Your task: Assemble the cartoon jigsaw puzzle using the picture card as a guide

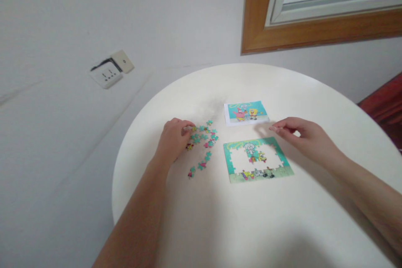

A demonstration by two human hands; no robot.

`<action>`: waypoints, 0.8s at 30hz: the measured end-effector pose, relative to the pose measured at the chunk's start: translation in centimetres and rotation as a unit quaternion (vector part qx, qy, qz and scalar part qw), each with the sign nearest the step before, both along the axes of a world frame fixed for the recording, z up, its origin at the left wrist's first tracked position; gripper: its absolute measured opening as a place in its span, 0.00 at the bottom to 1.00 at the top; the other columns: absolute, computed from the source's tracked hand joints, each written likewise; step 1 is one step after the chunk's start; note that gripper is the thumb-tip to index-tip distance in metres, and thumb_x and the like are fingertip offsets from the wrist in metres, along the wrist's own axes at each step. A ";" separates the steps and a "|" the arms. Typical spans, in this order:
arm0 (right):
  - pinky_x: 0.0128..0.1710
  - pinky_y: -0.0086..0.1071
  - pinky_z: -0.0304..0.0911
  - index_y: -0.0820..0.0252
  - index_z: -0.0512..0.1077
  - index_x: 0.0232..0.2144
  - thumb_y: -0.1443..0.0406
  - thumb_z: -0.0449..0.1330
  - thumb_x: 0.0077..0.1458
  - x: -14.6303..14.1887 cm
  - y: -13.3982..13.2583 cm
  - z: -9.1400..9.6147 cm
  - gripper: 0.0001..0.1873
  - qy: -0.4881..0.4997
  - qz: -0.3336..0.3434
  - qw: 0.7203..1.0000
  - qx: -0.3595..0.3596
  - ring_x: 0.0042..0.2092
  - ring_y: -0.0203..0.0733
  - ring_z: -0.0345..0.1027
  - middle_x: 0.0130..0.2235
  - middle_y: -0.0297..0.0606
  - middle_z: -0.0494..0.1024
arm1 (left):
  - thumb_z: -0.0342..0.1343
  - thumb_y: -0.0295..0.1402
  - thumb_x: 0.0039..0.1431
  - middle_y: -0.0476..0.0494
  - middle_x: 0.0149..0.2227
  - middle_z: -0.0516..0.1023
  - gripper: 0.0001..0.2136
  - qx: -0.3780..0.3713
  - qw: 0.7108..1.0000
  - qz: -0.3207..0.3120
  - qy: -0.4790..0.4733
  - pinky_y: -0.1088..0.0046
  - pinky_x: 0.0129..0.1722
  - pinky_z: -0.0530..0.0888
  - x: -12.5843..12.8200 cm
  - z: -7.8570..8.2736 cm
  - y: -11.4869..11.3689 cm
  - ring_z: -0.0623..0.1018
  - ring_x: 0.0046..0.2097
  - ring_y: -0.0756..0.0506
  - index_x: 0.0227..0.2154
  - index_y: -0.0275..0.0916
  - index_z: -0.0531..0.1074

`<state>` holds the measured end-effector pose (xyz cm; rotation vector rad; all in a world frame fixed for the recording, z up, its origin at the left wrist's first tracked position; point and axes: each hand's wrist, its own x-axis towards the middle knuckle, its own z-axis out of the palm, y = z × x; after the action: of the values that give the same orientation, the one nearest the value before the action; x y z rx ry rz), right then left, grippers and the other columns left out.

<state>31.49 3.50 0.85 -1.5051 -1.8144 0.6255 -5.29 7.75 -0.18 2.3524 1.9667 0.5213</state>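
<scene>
On the left of the pile of loose puzzle pieces [207,144], my left hand [176,136] is closed, its fingertips at a small puzzle piece [194,129] with yellow on it. My right hand [297,132] hovers above the table, right of the puzzle, thumb and forefinger pinched together; anything between them is too small to make out. Below that hand lies a partly assembled jigsaw puzzle [284,169]. Its teal and grey-green border is joined, with a cartoon figure's section in the middle and white gaps around it. Behind it rests a reference picture [248,112] showing cartoon characters.
Everything lies on a round white table [251,222]. A white wall [172,16] borders its far and left sides, with a socket [108,74] hanging loose from it. A wood-framed window [314,27] is at upper right, and red fabric [385,104] at the right edge.
</scene>
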 end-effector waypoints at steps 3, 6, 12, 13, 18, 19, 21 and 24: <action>0.32 0.36 0.62 0.56 0.78 0.34 0.53 0.57 0.56 0.0 0.0 0.1 0.16 0.000 -0.003 1.000 0.003 0.34 0.43 0.69 0.37 0.41 0.80 | 0.50 0.29 0.56 0.43 0.36 0.77 0.14 -0.010 1.000 -0.013 -0.026 0.64 0.47 0.72 -0.1 0.2 -0.1 0.76 0.40 0.43 0.42 0.41 0.79; 0.31 0.35 0.62 0.55 0.78 0.34 0.51 0.56 0.56 -0.1 -0.1 0.2 0.17 -0.002 -0.002 1.000 0.005 0.34 0.42 0.69 0.38 0.41 0.81 | 0.52 0.34 0.57 0.41 0.37 0.78 0.13 -0.012 0.999 -0.004 -0.035 0.63 0.47 0.73 -0.3 0.2 -0.1 0.77 0.39 0.43 0.42 0.38 0.78; 0.31 0.35 0.62 0.56 0.78 0.34 0.52 0.56 0.57 -0.2 -0.1 0.2 0.17 -0.005 0.001 1.000 -0.002 0.32 0.41 0.69 0.37 0.41 0.81 | 0.56 0.36 0.56 0.38 0.40 0.78 0.11 -0.011 1.000 0.001 -0.010 0.58 0.51 0.71 0.0 -0.1 0.0 0.75 0.44 0.39 0.39 0.37 0.77; 0.31 0.35 0.63 0.56 0.78 0.34 0.52 0.56 0.57 -0.2 -0.1 0.2 0.17 -0.005 0.002 1.000 -0.004 0.32 0.41 0.69 0.37 0.41 0.81 | 0.56 0.35 0.56 0.39 0.40 0.78 0.11 -0.012 1.000 0.001 -0.008 0.58 0.51 0.71 0.1 -0.1 0.0 0.75 0.44 0.39 0.39 0.37 0.77; 0.31 0.35 0.62 0.55 0.78 0.35 0.52 0.56 0.57 -0.2 0.0 0.0 0.16 -0.011 0.003 1.000 -0.005 0.33 0.42 0.69 0.38 0.41 0.80 | 0.55 0.30 0.56 0.39 0.39 0.77 0.09 -0.013 1.000 0.001 -0.005 0.58 0.52 0.70 0.6 -0.1 -0.2 0.75 0.45 0.39 0.38 0.36 0.76; 0.30 0.35 0.62 0.55 0.78 0.35 0.52 0.56 0.57 -0.1 0.0 0.0 0.16 -0.012 0.003 1.000 -0.006 0.33 0.42 0.69 0.37 0.41 0.80 | 0.55 0.30 0.56 0.38 0.39 0.77 0.09 -0.013 1.000 0.000 -0.006 0.58 0.52 0.70 0.7 -0.1 -0.2 0.74 0.45 0.39 0.38 0.36 0.76; 0.30 0.35 0.62 0.55 0.78 0.34 0.52 0.56 0.57 -0.2 0.0 0.0 0.17 -0.014 0.002 1.000 -0.006 0.33 0.43 0.70 0.35 0.41 0.80 | 0.54 0.29 0.56 0.39 0.39 0.77 0.08 -0.013 1.000 -0.001 -0.009 0.59 0.52 0.70 0.8 -0.1 -0.3 0.75 0.45 0.39 0.38 0.36 0.75; 0.29 0.35 0.62 0.56 0.78 0.34 0.51 0.56 0.57 -0.2 -0.1 0.0 0.17 -0.013 0.001 1.000 -0.004 0.33 0.43 0.70 0.34 0.41 0.80 | 0.52 0.28 0.57 0.40 0.39 0.77 0.09 -0.015 1.000 0.000 -0.018 0.60 0.51 0.71 0.7 -0.2 -0.3 0.75 0.43 0.41 0.38 0.36 0.75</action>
<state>31.30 3.41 0.83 -1.5225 -1.8357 0.6185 -4.58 7.47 -0.33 2.3094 1.9446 0.5267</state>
